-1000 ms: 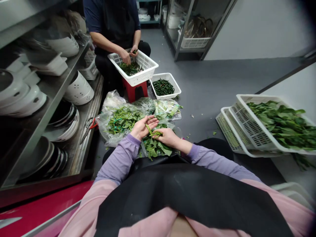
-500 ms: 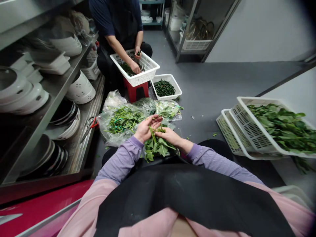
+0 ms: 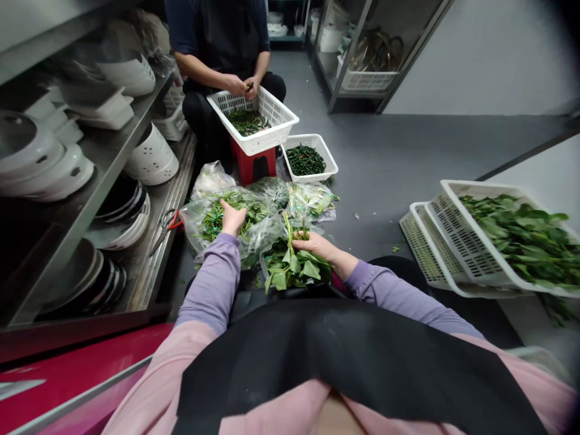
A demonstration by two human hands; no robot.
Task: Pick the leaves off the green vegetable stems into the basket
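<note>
My right hand (image 3: 312, 244) is closed around a bunch of leafy green stems (image 3: 290, 266), stems upward and leaves hanging down in front of my apron. My left hand (image 3: 232, 219) reaches over an open clear plastic bag (image 3: 193, 232) of green stems and leaves (image 3: 258, 211). Its thumb and forefinger are spread apart among the greens; the other fingers are partly hidden. Behind lie another plastic bag of greens (image 3: 310, 200) and a bag with something pale (image 3: 212, 179).
Opposite sits a co-worker (image 3: 226, 36), both hands over a white basket (image 3: 254, 142) on a red stool (image 3: 254, 166). A basket of green chillies (image 3: 306, 160) stands beside it. Stacked baskets with leafy greens (image 3: 525, 235) are right. Red-handled scissors (image 3: 165, 228) lie on the left shelf (image 3: 156, 181).
My left hand has left the bunch and moved left to the bagged greens. My right hand keeps the bunch. The co-worker's hands have risen from inside the basket and come together.
</note>
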